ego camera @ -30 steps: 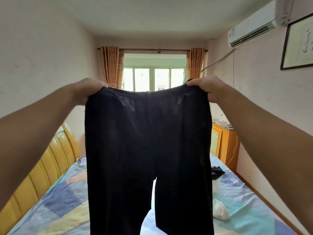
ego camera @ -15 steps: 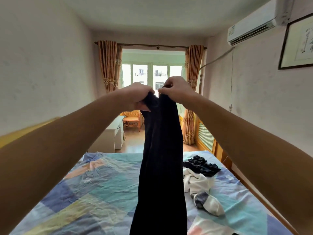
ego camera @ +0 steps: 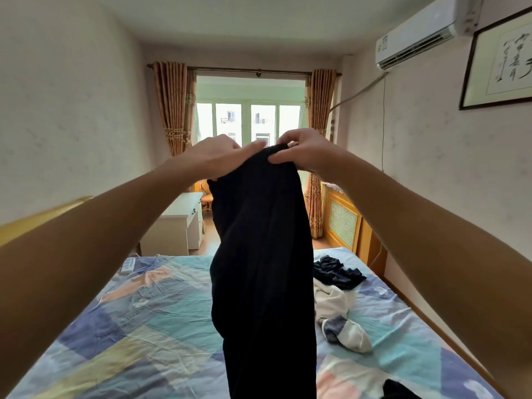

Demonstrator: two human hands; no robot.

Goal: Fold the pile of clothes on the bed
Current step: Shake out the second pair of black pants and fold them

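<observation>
- The black trousers (ego camera: 262, 269) hang in the air over the bed (ego camera: 129, 326), doubled lengthwise, with the waistband up at the hands and the legs dropping past the bottom of the frame.
- They look soft and limp, fairly light, with no stiffness; the cloth drapes in long folds and would likely sag or slip apart wherever it goes unsupported.
- The waistband seems the best place to hold, one grip at each end of the doubled top edge.
- The left hand (ego camera: 218, 156) holds the top edge with fingers laid over the cloth; the right hand (ego camera: 305, 154) pinches it between thumb and fingers. The two hands are close together, nearly touching.
- More unfolded clothes (ego camera: 336, 295) lie on the bed to the right, dark and white pieces.
- No label or brand shows on the trousers.
- A framed calligraphy (ego camera: 503, 59) on the right wall carries brushed characters, which I cannot read surely; the air conditioner (ego camera: 417, 33) bears a small sticker, too small to read.
</observation>
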